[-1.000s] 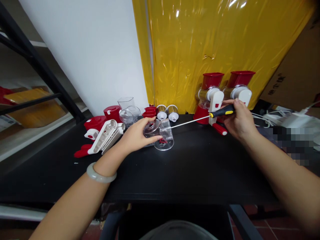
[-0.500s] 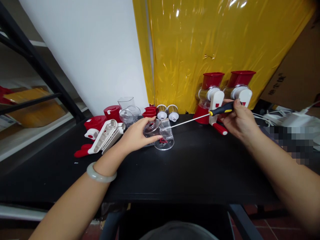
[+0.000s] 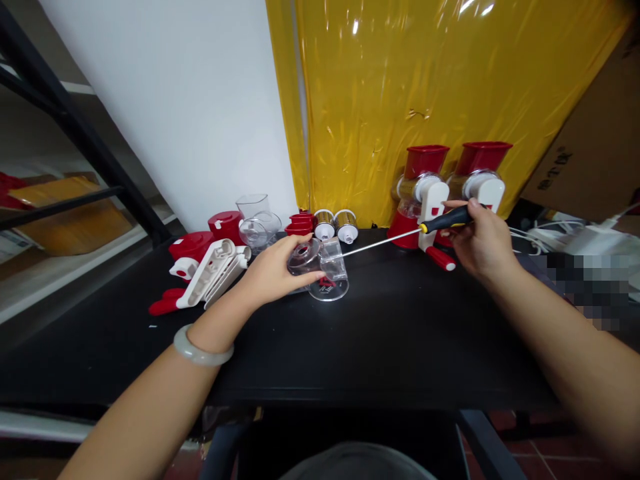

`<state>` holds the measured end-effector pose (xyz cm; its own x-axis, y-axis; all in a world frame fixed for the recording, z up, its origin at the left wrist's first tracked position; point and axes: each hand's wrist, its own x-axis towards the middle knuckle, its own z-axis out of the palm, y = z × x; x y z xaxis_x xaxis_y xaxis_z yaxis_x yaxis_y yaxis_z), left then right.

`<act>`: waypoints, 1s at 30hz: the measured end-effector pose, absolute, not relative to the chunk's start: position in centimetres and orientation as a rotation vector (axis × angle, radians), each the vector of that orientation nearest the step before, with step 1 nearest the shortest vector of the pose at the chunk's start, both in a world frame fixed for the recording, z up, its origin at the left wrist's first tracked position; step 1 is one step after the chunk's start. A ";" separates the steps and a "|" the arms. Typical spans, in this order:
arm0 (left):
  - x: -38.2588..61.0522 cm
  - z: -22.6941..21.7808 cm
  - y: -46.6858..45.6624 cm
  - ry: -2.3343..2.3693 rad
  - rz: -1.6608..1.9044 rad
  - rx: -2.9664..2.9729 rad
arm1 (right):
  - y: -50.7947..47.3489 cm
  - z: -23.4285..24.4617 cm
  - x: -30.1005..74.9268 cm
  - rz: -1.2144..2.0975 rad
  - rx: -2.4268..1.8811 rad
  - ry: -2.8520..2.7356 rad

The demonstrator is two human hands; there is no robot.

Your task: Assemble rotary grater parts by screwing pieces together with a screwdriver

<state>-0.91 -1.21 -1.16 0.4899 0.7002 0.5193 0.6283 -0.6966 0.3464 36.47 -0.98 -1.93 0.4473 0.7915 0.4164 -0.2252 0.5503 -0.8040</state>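
My left hand [image 3: 277,270] is closed around a clear plastic grater body [image 3: 331,270] with a round flange, lying on its side on the black table. Between the fingers and thumb of my right hand [image 3: 480,240] is the black-and-yellow handle of a screwdriver [image 3: 447,219]. Its long metal shaft points left, and the tip meets the square end of the clear body. Exactly where the tip sits inside the clear plastic I cannot tell. Two drum graters [image 3: 423,193] with red hoppers and white crank arms stand just behind my right hand.
White crank handles [image 3: 213,273] with red grips lie left of my left hand, near red bases [image 3: 193,245]. Behind are a clear housing [image 3: 257,223], red hoppers [image 3: 300,223] and two metal grating drums [image 3: 346,225]. White cables [image 3: 533,240] and a cardboard box [image 3: 585,127] are at the right.
Both hands stay almost in place. The screwdriver handle has shifted very slightly, its tip still at the clear body.
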 end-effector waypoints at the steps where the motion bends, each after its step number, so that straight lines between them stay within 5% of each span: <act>1: -0.9 -1.2 -1.2 1.174 0.991 2.617 | -1.0 -1.9 36.5 0.709 -0.738 -0.890; 30: -0.9 -1.2 -1.1 1.170 0.992 2.622 | -1.6 -1.6 36.2 0.782 -0.627 -0.914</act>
<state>-0.91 -1.15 -1.18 0.4913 0.6968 0.5225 0.6291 -0.6988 0.3404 36.24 -1.61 -1.63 0.3806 0.8085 0.4488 -0.3184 0.5702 -0.7573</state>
